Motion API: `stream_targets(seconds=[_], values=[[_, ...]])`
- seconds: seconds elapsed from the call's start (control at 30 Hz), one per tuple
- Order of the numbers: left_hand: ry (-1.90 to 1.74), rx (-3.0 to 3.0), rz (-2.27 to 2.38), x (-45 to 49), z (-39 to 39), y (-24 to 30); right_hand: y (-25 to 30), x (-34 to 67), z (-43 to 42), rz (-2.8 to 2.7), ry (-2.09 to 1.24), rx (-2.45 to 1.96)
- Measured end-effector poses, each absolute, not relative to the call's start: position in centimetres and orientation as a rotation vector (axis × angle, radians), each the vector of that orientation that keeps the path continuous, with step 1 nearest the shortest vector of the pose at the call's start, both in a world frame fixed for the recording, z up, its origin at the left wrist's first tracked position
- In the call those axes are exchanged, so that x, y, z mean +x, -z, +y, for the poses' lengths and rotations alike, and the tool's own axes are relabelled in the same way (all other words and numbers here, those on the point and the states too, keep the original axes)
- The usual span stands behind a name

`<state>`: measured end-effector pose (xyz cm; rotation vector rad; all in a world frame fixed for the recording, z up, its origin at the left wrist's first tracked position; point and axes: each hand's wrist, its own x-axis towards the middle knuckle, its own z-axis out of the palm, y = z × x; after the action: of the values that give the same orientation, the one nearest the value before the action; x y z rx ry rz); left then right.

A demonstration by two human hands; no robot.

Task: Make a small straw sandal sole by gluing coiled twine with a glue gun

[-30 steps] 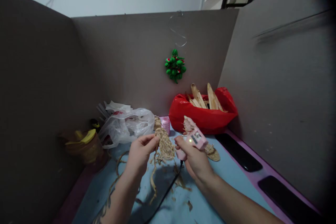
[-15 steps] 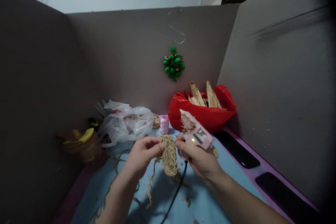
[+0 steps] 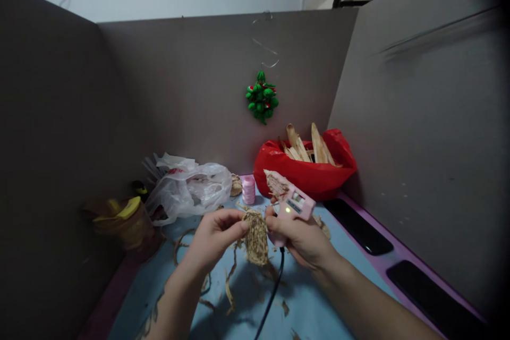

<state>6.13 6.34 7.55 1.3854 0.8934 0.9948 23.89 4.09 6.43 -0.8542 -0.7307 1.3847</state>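
Observation:
My left hand (image 3: 220, 232) pinches the upper left edge of an oblong woven piece (image 3: 256, 239) of twisted, straw-coloured plant fibre, held above the table. A loose fibre strand (image 3: 230, 281) hangs down near it. Wrapped round the handle of a pink glue gun (image 3: 297, 203), my right hand (image 3: 305, 239) is just right of the woven piece. The gun's nozzle points up and to the left, its front is crusted with brown fibre bits, and a small light glows on its side. Its black cord (image 3: 274, 289) runs down toward me.
A blue tabletop (image 3: 319, 297) carries fibre scraps. Behind stand a pink thread spool (image 3: 248, 191), a clear plastic bag (image 3: 191, 186) and a red bag (image 3: 303, 178) of dried husks. A brown pot (image 3: 129, 223) is left; two black slabs (image 3: 360, 226) lie right. Grey panels enclose the table.
The glue gun has shifted slightly left and tilted a little more to the left. The woven piece has turned slightly in my left hand. The whole view has moved a little.

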Motion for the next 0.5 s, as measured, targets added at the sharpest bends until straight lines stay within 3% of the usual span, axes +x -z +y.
stream_targets(seconds=[0.2,0.5], values=[[-1.021,1.375,0.981,6.29,6.08,-8.02,-6.0,23.61,4.34,-0.762,-1.29,-0.873],[-0.944,1.399,0.93,6.02,5.89,-7.8,-5.63,23.18,4.69,-0.659,-1.459,-0.793]])
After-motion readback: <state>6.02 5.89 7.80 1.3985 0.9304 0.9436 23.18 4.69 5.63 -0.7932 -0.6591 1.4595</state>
